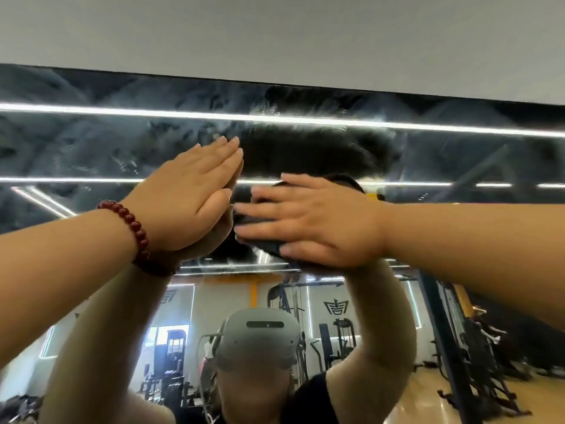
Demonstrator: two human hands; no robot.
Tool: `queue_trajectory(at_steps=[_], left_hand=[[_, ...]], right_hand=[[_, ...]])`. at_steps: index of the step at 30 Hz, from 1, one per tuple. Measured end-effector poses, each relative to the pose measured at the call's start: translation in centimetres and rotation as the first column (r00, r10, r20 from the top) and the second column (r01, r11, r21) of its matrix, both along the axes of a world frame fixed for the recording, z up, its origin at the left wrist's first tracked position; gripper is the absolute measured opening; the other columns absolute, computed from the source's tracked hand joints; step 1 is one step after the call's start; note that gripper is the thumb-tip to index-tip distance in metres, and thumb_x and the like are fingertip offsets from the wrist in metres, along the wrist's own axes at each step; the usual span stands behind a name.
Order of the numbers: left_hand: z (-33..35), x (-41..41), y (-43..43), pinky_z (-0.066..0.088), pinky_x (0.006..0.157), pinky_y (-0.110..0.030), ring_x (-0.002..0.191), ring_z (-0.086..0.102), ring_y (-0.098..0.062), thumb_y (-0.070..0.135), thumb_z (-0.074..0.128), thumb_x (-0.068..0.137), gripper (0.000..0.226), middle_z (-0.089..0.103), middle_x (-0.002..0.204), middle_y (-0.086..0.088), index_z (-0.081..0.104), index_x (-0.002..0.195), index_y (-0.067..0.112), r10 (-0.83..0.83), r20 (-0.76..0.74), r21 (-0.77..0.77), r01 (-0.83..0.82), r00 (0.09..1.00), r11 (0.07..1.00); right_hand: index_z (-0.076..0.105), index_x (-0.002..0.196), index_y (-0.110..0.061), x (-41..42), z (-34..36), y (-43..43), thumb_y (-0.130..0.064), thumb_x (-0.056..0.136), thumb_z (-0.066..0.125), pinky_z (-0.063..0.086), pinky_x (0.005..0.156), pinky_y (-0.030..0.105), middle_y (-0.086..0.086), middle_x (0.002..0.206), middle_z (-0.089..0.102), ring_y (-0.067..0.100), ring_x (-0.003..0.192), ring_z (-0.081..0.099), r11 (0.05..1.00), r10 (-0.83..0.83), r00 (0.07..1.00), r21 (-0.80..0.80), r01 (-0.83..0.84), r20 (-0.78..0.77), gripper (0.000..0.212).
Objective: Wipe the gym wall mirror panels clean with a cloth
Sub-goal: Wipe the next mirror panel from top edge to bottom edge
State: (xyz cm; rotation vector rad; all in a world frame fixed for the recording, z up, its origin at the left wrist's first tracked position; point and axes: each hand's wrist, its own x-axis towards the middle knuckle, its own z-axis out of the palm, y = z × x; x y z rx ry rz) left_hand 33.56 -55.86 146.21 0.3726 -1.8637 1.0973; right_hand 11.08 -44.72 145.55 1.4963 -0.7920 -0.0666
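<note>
Pressing flat against the mirror [91, 142], a dark cloth [266, 244] lay under the right hand [318, 218], whose fingers [260, 209] were straight and spread over it; only the cloth's edges showed between and below those fingers, so its full shape was hard to tell. Just left of those fingertips, the left hand [189, 197] rested with its palm on the glass, fingers straight and together, holding nothing. A string of dark red beads [131, 228] circled the left wrist. Above both hands the glass carried hazy smears, with a darker patch just above the right fingers. The mirror's top edge met a pale wall [275, 35]. Below the hands the glass reflected a grey headset [260, 335] and gym machines [171, 362].
</note>
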Motion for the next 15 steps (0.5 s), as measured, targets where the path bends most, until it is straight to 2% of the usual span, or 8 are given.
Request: queue_trajectory(at_steps=[2,4,5,7,10,11,13,15], left_hand=[[-0.4,-0.4,0.2,-0.013,0.112,-0.014,0.144,-0.008,0.001,0.051,-0.001,0.081,0.084,0.0,0.164,0.003,0.01,0.157,0.016,-0.008,0.011,0.0,0.008,1.0,1.0],[-0.7,-1.1,0.8,-0.015,0.111,-0.013,0.143,-0.01,0.002,0.053,-0.002,0.08,0.086,-0.003,0.164,0.005,0.007,0.157,0.018,-0.028,0.014,0.031,0.027,1.0,0.999],[-0.6,-1.6,1.2,-0.015,0.111,-0.012,0.143,-0.01,0.002,0.053,-0.003,0.079,0.086,-0.003,0.164,0.006,0.006,0.157,0.019,-0.035,0.021,0.037,0.035,0.999,0.999],[-0.1,-2.7,1.9,-0.013,0.112,-0.014,0.147,-0.008,-0.001,0.053,-0.004,0.078,0.087,-0.003,0.164,0.006,0.005,0.157,0.019,-0.037,0.047,0.017,0.036,0.998,0.999],[0.8,-4.3,2.4,-0.011,0.115,-0.017,0.148,-0.009,-0.002,0.054,-0.007,0.077,0.089,-0.005,0.164,0.006,0.003,0.157,0.019,-0.008,0.048,-0.002,0.008,0.999,1.0],[1.0,-4.6,2.3,-0.011,0.116,-0.018,0.148,-0.01,-0.003,0.054,-0.007,0.076,0.089,-0.006,0.164,0.006,0.002,0.157,0.019,0.004,0.041,-0.004,-0.004,0.999,1.0],[1.0,-5.2,2.0,-0.01,0.117,-0.021,0.149,-0.01,-0.004,0.054,-0.007,0.077,0.087,-0.007,0.164,0.006,0.002,0.157,0.02,0.025,0.028,-0.014,-0.024,0.999,1.0],[1.0,-5.3,2.0,-0.011,0.116,-0.019,0.148,-0.01,-0.003,0.053,-0.006,0.079,0.085,-0.006,0.163,0.008,0.003,0.157,0.021,0.033,0.022,-0.016,-0.033,0.999,0.999]], right_hand=[[0.027,0.155,-0.033,-2.4,-2.4,1.2,-0.042,0.104,0.026,0.005,0.123,0.043,-0.008,0.164,0.018,0.016,0.153,0.011,0.997,-0.027,0.99,0.069,0.037,-0.141,0.051],[0.025,0.154,-0.034,-4.8,-1.5,2.8,-0.044,0.105,0.025,0.005,0.123,0.041,-0.007,0.163,0.019,0.016,0.153,0.01,0.994,-0.052,0.992,0.093,0.063,-0.112,0.051],[0.021,0.154,-0.034,-5.8,-0.2,3.3,-0.048,0.104,0.023,0.004,0.123,0.039,-0.008,0.163,0.016,0.015,0.153,0.008,0.996,-0.06,0.998,0.062,0.061,-0.019,0.053],[0.012,0.154,-0.038,-7.1,2.8,4.1,-0.055,0.1,0.021,0.002,0.123,0.038,-0.013,0.162,0.008,0.011,0.151,0.003,0.998,-0.012,0.959,-0.055,0.028,0.285,0.057],[0.012,0.157,-0.032,-7.7,6.3,4.0,-0.042,0.105,0.028,0.003,0.122,0.039,-0.008,0.165,0.006,0.015,0.153,0.003,0.96,0.126,0.783,-0.275,0.059,0.609,0.055],[0.013,0.157,-0.031,-7.4,6.4,3.7,-0.038,0.106,0.027,0.003,0.122,0.039,-0.007,0.166,0.006,0.016,0.153,0.003,0.952,0.14,0.764,-0.299,0.071,0.629,0.054],[0.012,0.156,-0.035,-6.9,5.0,3.4,-0.044,0.103,0.021,0.001,0.121,0.036,-0.011,0.165,0.005,0.014,0.153,0.002,0.97,0.11,0.824,-0.242,0.033,0.556,0.055],[0.013,0.154,-0.041,-7.4,1.3,3.6,-0.05,0.1,0.02,-0.002,0.121,0.034,-0.016,0.163,0.006,0.011,0.152,0.002,0.993,0.056,0.944,-0.113,-0.02,0.326,0.055]])
